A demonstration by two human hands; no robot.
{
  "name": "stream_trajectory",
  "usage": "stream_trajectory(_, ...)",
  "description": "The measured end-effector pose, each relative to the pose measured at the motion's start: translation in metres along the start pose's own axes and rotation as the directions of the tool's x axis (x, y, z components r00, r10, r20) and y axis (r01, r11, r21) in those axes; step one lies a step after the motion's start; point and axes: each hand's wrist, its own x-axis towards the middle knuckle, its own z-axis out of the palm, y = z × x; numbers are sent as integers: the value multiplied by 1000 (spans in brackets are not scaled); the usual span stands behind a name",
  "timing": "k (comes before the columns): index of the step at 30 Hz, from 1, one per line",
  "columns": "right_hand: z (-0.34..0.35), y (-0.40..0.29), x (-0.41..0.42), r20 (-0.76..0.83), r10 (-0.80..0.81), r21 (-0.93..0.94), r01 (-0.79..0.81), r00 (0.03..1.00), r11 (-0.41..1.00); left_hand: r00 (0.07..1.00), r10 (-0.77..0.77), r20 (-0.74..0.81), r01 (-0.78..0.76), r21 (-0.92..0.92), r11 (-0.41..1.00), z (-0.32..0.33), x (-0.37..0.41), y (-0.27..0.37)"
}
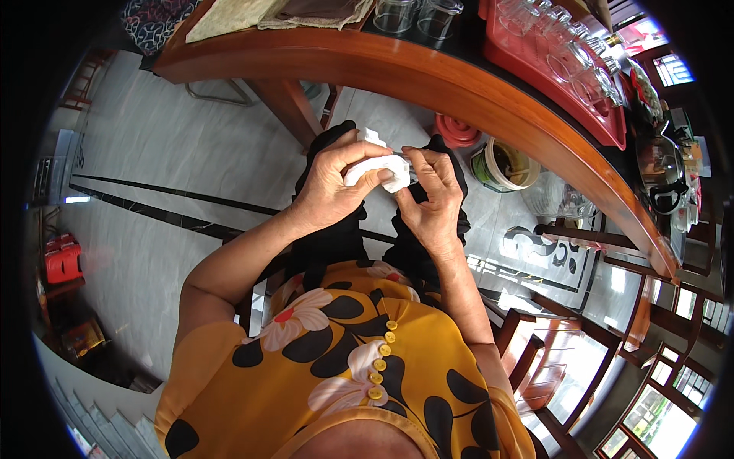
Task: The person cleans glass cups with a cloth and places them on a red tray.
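Above my lap, my left hand [338,178] grips a folded white tissue or cloth [374,167], pinched between thumb and fingers. Facing it, my right hand [433,192] has its thumb and fingertips closed on a small clear object [414,165], which seems to be a glass. The white wad lies against that object's left side. My fingers and the wad hide most of the clear object, so its shape is hard to tell. Both hands are over my black-trousered knees, just short of the wooden table edge [401,60].
On the table, a red tray [550,86] holds several clear glasses, with two more glasses [438,20] beside it. Folded cloths [315,11] lie farther left, and a glass kettle [659,160] stands right. Below are a bucket [499,166] of dark liquid and a red lidded container [456,131].
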Motion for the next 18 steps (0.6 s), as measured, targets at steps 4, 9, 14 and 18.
stream_trajectory(4, -3, 1, 3, 35, -122, -126, 125, 992, 984, 999, 49, -15, -47, 109, 993, 0, -1, 0)
stream_trajectory(9, 3, -2, 0, 43, -134, -132, 138, 990, 982, 991, 73, -110, -68, 53, 996, 0, -2, -7)
stream_trajectory(14, 18, 2, -15, 134, 287, 541, -313, 948, 781, 906, -421, -33, 353, -491, 797, -6, 10, -18)
stream_trajectory(18, 16, 2, -12, 447, 367, 848, -517, 816, 115, 925, -378, 42, 320, -626, 711, -21, 9, -23)
